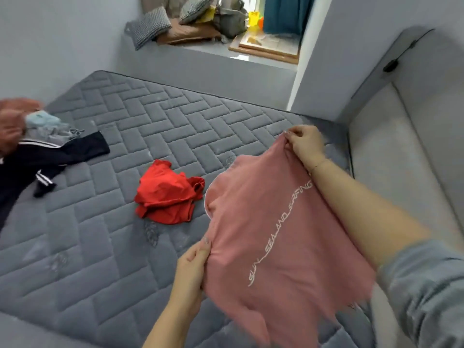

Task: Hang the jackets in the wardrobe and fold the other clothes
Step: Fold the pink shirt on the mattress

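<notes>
Pink T-shirt (271, 237) — lower right of the frame, held up over the grey quilted mattress (155, 126), a line of white lettering running diagonally across the cloth. Its lower edge is blurred.

Left hand (193, 262), lower centre: thumb and fingers pinched on the near-left edge of the shirt, fingers curled close around a fold of fabric.

Right hand (305, 143), right of centre and higher up: fingers curled tight, pinching the top corner of the same shirt. Its forearm lies across the shirt's right side; a grey-blue sleeve (424, 297) is pushed up at the lower right corner.

Red garment (168, 194) — centre of the frame, crumpled on the mattress, just left of the pink shirt and not touched by either hand.

Dark navy garment with white stripes (50, 159), left edge, spread flat on the mattress. Above it a heap of pale blue and grey clothes (47, 126); a blurred orange-pink shape at the far left edge cannot be identified.

Window ledge (213, 50), top centre: grey cushions (150, 26), brown folded fabric, a teal curtain (286, 13).
</notes>
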The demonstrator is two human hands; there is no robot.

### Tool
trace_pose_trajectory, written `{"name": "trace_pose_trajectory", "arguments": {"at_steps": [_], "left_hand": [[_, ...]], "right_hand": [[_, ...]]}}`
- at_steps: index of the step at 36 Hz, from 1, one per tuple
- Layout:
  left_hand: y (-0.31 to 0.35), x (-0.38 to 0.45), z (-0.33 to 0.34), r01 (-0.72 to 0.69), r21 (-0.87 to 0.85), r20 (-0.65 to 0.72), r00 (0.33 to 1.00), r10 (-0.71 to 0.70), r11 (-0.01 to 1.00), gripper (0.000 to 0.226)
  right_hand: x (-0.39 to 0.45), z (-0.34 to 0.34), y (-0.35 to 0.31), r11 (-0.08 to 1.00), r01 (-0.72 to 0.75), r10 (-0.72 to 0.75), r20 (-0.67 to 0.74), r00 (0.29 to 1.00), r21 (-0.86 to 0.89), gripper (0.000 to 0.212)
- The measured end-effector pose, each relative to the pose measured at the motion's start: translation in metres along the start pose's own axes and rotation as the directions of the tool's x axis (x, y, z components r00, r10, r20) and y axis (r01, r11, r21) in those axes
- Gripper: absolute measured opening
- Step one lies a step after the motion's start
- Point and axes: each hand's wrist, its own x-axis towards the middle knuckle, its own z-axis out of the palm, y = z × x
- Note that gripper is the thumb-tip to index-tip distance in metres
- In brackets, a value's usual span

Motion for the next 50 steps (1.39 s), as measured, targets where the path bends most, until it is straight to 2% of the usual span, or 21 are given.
{"name": "trace_pose_trajectory", "arguments": {"at_steps": [6,9,13,16,19,21,23,25,28,31,33,34,35,37,39,43,44,46,47,48,50], "left_hand": [[-0.097,0.095,-0.084,0.233,-0.008,-0.266,0.937,-0.226,0.972,0.025],[-0.170,0.158,-0.138,0.288,-0.029,-0.409,0.870,-0.274,0.957,0.027],[-0.236,0.215,-0.197,0.327,-0.033,-0.513,0.806,-0.297,0.944,0.023],[-0.266,0.242,-0.228,0.369,0.023,-0.495,0.812,-0.310,0.929,0.021],[-0.276,0.248,-0.239,0.355,0.081,-0.462,0.841,-0.280,0.932,0.030],[-0.274,0.240,-0.237,0.367,0.068,-0.397,0.863,-0.312,0.928,0.030],[-0.275,0.226,-0.233,0.394,0.012,-0.270,0.886,-0.376,0.919,0.040],[-0.278,0.210,-0.227,0.449,0.015,-0.187,0.879,-0.438,0.894,0.054],[-0.292,0.188,-0.218,0.513,0.133,-0.202,0.852,-0.483,0.848,0.053],[-0.305,0.173,-0.208,0.504,0.127,-0.305,0.839,-0.450,0.854,0.034],[-0.311,0.167,-0.200,0.436,0.095,-0.376,0.848,-0.373,0.895,0.026],[-0.313,0.166,-0.198,0.395,0.073,-0.397,0.854,-0.337,0.916,0.023],[-0.314,0.166,-0.195,0.362,0.057,-0.413,0.857,-0.309,0.930,0.020],[-0.314,0.171,-0.193,0.328,0.043,-0.430,0.859,-0.279,0.944,0.015],[-0.311,0.177,-0.190,0.319,0.015,-0.414,0.865,-0.285,0.948,0.013],[-0.297,0.184,-0.170,0.284,0.077,-0.328,0.912,-0.245,0.956,0.009],[-0.293,0.184,-0.163,0.249,0.125,-0.339,0.921,-0.194,0.960,0.009],[-0.281,0.183,-0.150,0.153,0.220,-0.367,0.928,-0.064,0.964,0.016],[-0.274,0.181,-0.143,0.101,0.253,-0.375,0.927,0.001,0.962,0.021],[-0.265,0.180,-0.137,0.051,0.276,-0.380,0.923,0.060,0.960,0.029],[-0.246,0.175,-0.128,-0.061,0.292,-0.373,0.912,0.172,0.954,0.028]], "right_hand": [[0.004,0.212,0.058,0.978,0.056,0.013,0.332,0.943,-0.199,0.018],[-0.026,0.323,0.121,0.980,0.026,0.084,0.522,0.849,-0.199,0.024],[-0.090,0.399,0.199,0.987,-0.089,0.155,0.653,0.742,-0.133,0.048],[-0.134,0.418,0.245,0.989,-0.122,0.151,0.649,0.746,-0.089,0.053],[-0.175,0.402,0.265,0.986,-0.166,0.133,0.502,0.855,0.022,0.046],[-0.212,0.380,0.273,0.945,-0.304,0.233,0.401,0.886,0.122,0.041],[-0.252,0.355,0.280,0.836,-0.498,0.416,0.328,0.848,0.228,0.037],[-0.295,0.332,0.291,0.643,-0.680,0.642,0.236,0.730,0.352,0.033],[-0.354,0.300,0.311,0.268,-0.782,0.913,0.112,0.393,0.563,0.025],[-0.396,0.276,0.337,-0.052,-0.725,0.976,0.188,0.108,0.687,0.022],[-0.407,0.263,0.351,-0.192,-0.646,0.962,0.271,0.025,0.739,0.033],[-0.407,0.257,0.357,-0.228,-0.583,0.954,0.300,0.027,0.780,0.041],[-0.405,0.251,0.363,-0.196,-0.557,0.960,0.275,0.059,0.807,0.047],[-0.396,0.239,0.369,0.011,-0.668,0.984,0.111,0.140,0.744,0.052],[-0.378,0.225,0.378,0.142,-0.673,0.976,0.010,0.217,0.726,0.046],[-0.342,0.205,0.386,0.116,-0.574,0.955,0.069,0.289,0.810,0.017],[-0.331,0.202,0.390,0.059,-0.517,0.948,0.115,0.298,0.854,0.019],[-0.315,0.193,0.392,0.065,-0.604,0.916,0.193,0.351,0.794,0.049],[-0.307,0.183,0.389,0.049,-0.630,0.897,0.244,0.370,0.775,0.050],[-0.297,0.172,0.388,0.039,-0.594,0.891,0.241,0.385,0.804,0.044],[-0.275,0.148,0.389,0.099,-0.411,0.890,0.105,0.444,0.906,0.012]]}}
